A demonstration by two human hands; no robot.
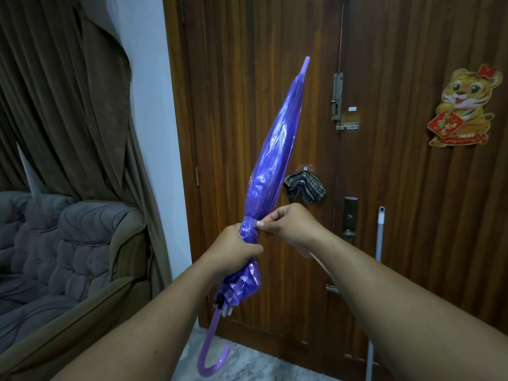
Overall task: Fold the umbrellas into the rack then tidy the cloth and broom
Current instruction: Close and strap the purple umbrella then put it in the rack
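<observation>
1. Umbrella (270, 149), purple and see-through, sits closed at the centre of your view, its tip pointing to about 1 o'clock and its hooked handle (213, 361) hanging down at 7 o'clock above the pale floor (247, 364).
2. Your left hand (236, 250) is wrapped tight around the gathered canopy low on the umbrella, fingers curled fully round the bunched plastic.
3. Your right hand (291, 224) comes in from 3 o'clock of that grip, thumb and fingertips pinching the canopy just above your left hand; the two hands are almost touching.
4. Below your left hand the canopy edge flares loosely, with the rib tips showing near the shaft.
5. Behind the umbrella, at 3 o'clock from its middle, a checked cloth (303, 188) hangs from a clear hook (304, 168) on the wooden door (412, 188).
6. At 4 o'clock, a grey broom handle (378, 243) leans upright against the door, beside the door handle (349, 221).
7. A bolt latch (337, 96) sits at 1 o'clock, and a tiger decoration (464, 105) at 2 o'clock.
8. At 9 o'clock stand brown curtains (68, 92) and a grey padded sofa (55, 243).
</observation>
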